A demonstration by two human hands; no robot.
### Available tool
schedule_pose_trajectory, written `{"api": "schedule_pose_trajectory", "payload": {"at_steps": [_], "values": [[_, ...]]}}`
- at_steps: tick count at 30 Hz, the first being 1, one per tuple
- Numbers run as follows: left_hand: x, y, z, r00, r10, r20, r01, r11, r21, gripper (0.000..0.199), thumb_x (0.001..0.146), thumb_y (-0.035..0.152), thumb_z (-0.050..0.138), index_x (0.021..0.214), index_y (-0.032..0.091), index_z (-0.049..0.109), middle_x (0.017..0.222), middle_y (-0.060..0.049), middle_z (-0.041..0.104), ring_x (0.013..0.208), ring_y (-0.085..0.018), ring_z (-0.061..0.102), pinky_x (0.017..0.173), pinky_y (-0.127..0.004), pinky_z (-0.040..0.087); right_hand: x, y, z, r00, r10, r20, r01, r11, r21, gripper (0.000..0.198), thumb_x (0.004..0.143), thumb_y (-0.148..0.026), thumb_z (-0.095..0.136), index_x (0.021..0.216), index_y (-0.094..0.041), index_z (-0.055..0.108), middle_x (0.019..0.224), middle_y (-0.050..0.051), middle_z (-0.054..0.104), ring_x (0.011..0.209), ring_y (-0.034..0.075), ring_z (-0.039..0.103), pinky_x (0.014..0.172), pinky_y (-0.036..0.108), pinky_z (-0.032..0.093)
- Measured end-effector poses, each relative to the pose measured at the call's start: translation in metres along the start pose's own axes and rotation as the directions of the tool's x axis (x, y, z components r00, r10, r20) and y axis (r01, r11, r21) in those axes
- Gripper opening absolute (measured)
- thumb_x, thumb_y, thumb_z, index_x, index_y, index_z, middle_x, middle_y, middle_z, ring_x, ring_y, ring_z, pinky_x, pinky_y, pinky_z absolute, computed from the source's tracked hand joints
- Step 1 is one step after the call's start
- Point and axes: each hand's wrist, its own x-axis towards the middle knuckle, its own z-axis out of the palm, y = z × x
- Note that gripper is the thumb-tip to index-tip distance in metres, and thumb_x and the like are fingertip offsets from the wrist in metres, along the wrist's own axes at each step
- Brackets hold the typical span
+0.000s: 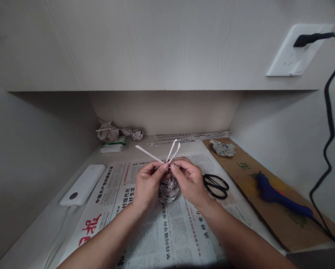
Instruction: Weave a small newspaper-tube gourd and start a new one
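My left hand and my right hand meet at the middle, thumbs and fingers pinched together on thin rolled paper strips. One strip sticks out to the left, and two folded ends point up and away between my thumbs. Below the fingertips hangs a rounded woven newspaper piece, printed grey and white, at the foot of the strips. My fingers hide where strips and weave join. Just right of my right hand lie black-handled scissors, their blades partly hidden. A newspaper sheet spreads beneath both hands.
A white power bank with a cable lies left. Paper sticks, a woven piece and a tissue pack sit at the back. On cardboard at right are crumpled paper and a blue glue gun. A panel overhangs.
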Motion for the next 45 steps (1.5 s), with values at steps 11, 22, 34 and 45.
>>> {"api": "schedule_pose_trajectory", "payload": {"at_steps": [11,22,34,45], "values": [[-0.002,0.006,-0.002,0.995,-0.043,0.089,0.038,0.997,0.065,0.020,0.069,0.029,0.078,0.072,0.013,0.066,0.065,-0.002,0.067,0.060,-0.011,0.063,0.056,-0.020,0.051,0.011,0.001,-0.009,1.000,0.025,0.003,-0.025,0.996,0.091,0.010,0.084,-0.026,0.064,0.088,-0.021,0.071,0.091,0.005,0.068,0.090,0.019,0.064,0.083,0.032,0.049],[-0.002,0.007,-0.001,0.997,-0.006,0.079,-0.001,0.995,0.095,0.020,0.070,0.029,0.077,0.072,0.013,0.066,0.064,-0.002,0.067,0.057,-0.010,0.061,0.055,-0.020,0.050,0.005,-0.003,-0.005,0.989,0.144,0.017,-0.145,0.981,0.129,0.011,0.085,-0.028,0.062,0.090,-0.020,0.068,0.087,0.005,0.069,0.076,0.017,0.063,0.073,0.032,0.052],[-0.003,0.008,0.000,0.991,-0.066,0.114,0.065,0.998,0.012,0.017,0.071,0.025,0.077,0.075,0.013,0.066,0.069,-0.001,0.067,0.064,-0.010,0.063,0.058,-0.018,0.052,0.002,-0.003,-0.001,0.976,0.210,-0.050,-0.199,0.966,0.162,0.011,0.082,-0.031,0.066,0.080,-0.020,0.063,0.075,0.001,0.065,0.066,0.014,0.061,0.063,0.027,0.050],[0.010,0.015,-0.011,0.914,-0.289,0.284,0.310,0.950,-0.029,0.021,0.065,0.021,0.082,0.077,0.011,0.069,0.070,-0.006,0.070,0.061,-0.011,0.067,0.057,-0.016,0.056,0.008,0.005,-0.002,0.886,0.401,0.231,-0.460,0.709,0.534,0.020,0.072,-0.034,0.076,0.080,-0.021,0.063,0.073,-0.003,0.061,0.060,0.008,0.050,0.058,0.021,0.046]]}}
